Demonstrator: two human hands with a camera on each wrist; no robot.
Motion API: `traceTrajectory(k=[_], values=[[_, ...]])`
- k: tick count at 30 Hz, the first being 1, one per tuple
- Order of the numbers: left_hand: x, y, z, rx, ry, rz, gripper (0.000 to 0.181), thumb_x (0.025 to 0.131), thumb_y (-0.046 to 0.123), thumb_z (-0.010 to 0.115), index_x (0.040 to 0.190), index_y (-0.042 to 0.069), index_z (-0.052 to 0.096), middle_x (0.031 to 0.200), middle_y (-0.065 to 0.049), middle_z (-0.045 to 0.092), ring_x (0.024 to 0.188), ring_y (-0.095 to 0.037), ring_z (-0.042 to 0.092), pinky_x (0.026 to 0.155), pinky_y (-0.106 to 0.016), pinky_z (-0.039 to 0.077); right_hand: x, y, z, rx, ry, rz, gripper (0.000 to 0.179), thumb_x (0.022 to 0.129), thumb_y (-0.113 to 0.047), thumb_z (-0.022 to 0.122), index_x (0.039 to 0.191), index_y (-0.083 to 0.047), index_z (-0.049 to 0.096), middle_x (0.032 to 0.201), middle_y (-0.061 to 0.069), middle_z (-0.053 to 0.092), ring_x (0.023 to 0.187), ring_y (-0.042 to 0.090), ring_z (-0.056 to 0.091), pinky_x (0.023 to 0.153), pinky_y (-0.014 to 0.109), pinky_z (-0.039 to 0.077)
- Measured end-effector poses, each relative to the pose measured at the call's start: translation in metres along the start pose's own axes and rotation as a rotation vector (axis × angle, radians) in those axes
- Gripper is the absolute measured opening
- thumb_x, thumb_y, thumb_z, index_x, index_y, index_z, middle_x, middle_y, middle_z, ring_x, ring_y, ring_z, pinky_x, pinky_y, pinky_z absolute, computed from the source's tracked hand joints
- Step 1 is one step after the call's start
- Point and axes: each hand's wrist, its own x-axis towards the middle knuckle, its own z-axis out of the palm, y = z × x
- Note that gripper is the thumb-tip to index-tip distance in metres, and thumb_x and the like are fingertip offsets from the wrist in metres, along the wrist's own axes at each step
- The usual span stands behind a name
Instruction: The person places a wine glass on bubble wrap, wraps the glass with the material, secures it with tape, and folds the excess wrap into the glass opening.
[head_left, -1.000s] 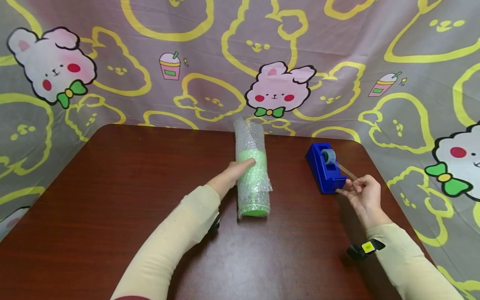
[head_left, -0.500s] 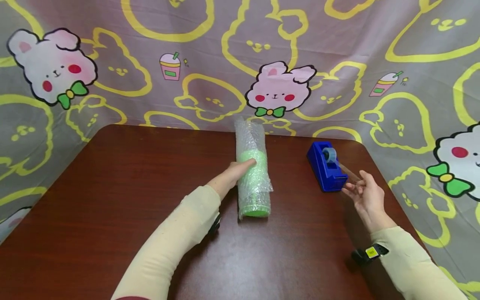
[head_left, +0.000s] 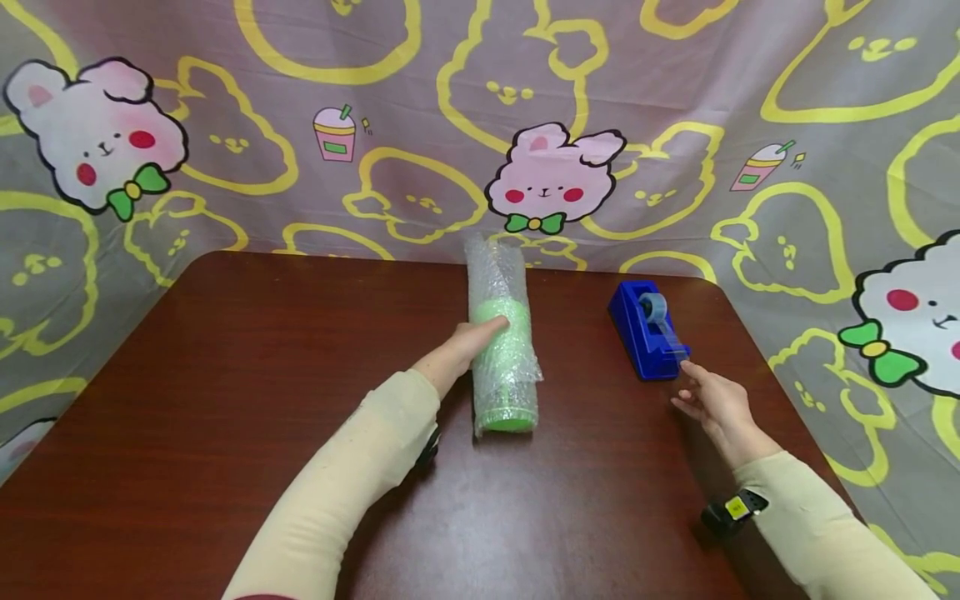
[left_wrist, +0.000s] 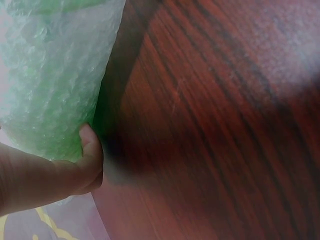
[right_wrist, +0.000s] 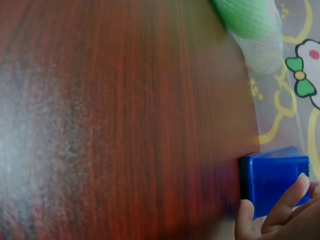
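Observation:
My left hand (head_left: 471, 340) grips a green cylinder in bubble wrap (head_left: 512, 354), lying lengthwise in the middle of the table. The left wrist view shows the bubble wrap (left_wrist: 50, 85) close up, with a finger of the left hand (left_wrist: 65, 172) bent at its edge. To the right stands a blue tape dispenser (head_left: 637, 329). Clear tape (head_left: 668, 333) runs from its roll to the cutter end, where my right hand (head_left: 716, 404) pinches the tape's end. In the right wrist view, the right hand (right_wrist: 280, 217) partly covers the dispenser (right_wrist: 270, 175), and the tape is hidden.
The dark wooden table (head_left: 262, 358) reaches back to a cloth backdrop (head_left: 420, 117) with yellow outlines and rabbit faces. The wrapped cylinder's far end overlaps the backdrop in the head view. A black wrist device (head_left: 735, 510) sits on the right wrist.
My right hand has tilted from palm up to knuckles up and brought the stretched tape down to the dispenser's cutter end. The left hand and wrapped cylinder have stayed put.

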Motion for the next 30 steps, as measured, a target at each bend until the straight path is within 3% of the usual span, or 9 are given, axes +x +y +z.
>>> traceTrajectory(k=[10,13,17,21,23,27,30], values=[[-0.001,0.001,0.0,0.012,-0.003,-0.009,0.091,0.083,0.044,0.055,0.148,0.0,0.01,0.156,-0.015,0.01,0.138,-0.03,0.026,0.111,-0.044,0.03,0.011,-0.003,-0.01,-0.153,-0.27,0.096,0.049,0.096,-0.039,0.045,0.051,-0.021,0.047,0.045,-0.011,0.04,0.049,0.005,0.049,0.067,0.026,0.053],[-0.001,0.002,0.0,0.015,0.0,-0.002,0.091,0.083,0.045,0.055,0.148,0.001,0.01,0.156,-0.015,0.01,0.138,-0.03,0.026,0.111,-0.045,0.03,0.015,-0.005,-0.011,-0.187,-0.312,0.102,0.051,0.094,-0.048,0.046,0.05,-0.021,0.047,0.055,-0.018,0.051,0.05,0.004,0.049,0.068,0.026,0.052],[0.0,0.002,-0.001,0.012,0.003,-0.001,0.091,0.083,0.045,0.055,0.148,0.001,0.01,0.156,-0.014,0.01,0.139,-0.03,0.025,0.112,-0.045,0.029,0.018,-0.009,-0.012,-0.246,-0.314,0.125,0.053,0.091,-0.052,0.049,0.049,-0.02,0.045,0.06,-0.021,0.053,0.049,0.003,0.05,0.069,0.026,0.053],[-0.001,0.002,0.0,0.004,0.003,-0.003,0.09,0.083,0.044,0.056,0.148,0.0,0.011,0.156,-0.015,0.012,0.139,-0.03,0.026,0.112,-0.045,0.029,0.021,-0.012,-0.015,-0.347,-0.277,0.116,0.052,0.091,-0.051,0.049,0.048,-0.022,0.042,0.045,-0.012,0.039,0.05,0.002,0.051,0.068,0.025,0.055],[-0.002,0.003,0.0,0.003,0.004,0.001,0.09,0.083,0.044,0.056,0.148,0.0,0.012,0.155,-0.015,0.012,0.138,-0.03,0.026,0.112,-0.045,0.029,0.022,-0.013,-0.016,-0.396,-0.26,0.097,0.051,0.09,-0.051,0.05,0.05,-0.021,0.043,0.048,-0.012,0.043,0.054,0.002,0.052,0.067,0.024,0.055],[-0.002,0.003,0.0,0.002,0.005,-0.002,0.091,0.083,0.044,0.056,0.148,0.0,0.011,0.156,-0.015,0.011,0.139,-0.03,0.025,0.112,-0.046,0.028,0.023,-0.011,-0.016,-0.441,-0.253,0.033,0.038,0.09,-0.05,0.052,0.079,-0.014,0.052,0.063,-0.013,0.055,0.069,0.002,0.054,0.069,0.022,0.054],[-0.002,0.003,0.0,0.001,-0.002,-0.007,0.091,0.083,0.044,0.056,0.149,0.001,0.009,0.156,-0.015,0.009,0.14,-0.03,0.023,0.113,-0.045,0.027,0.023,-0.008,-0.015,-0.379,-0.241,-0.04,0.031,0.091,-0.042,0.056,0.082,-0.012,0.051,0.072,-0.012,0.058,0.073,0.001,0.055,0.069,0.021,0.055]])
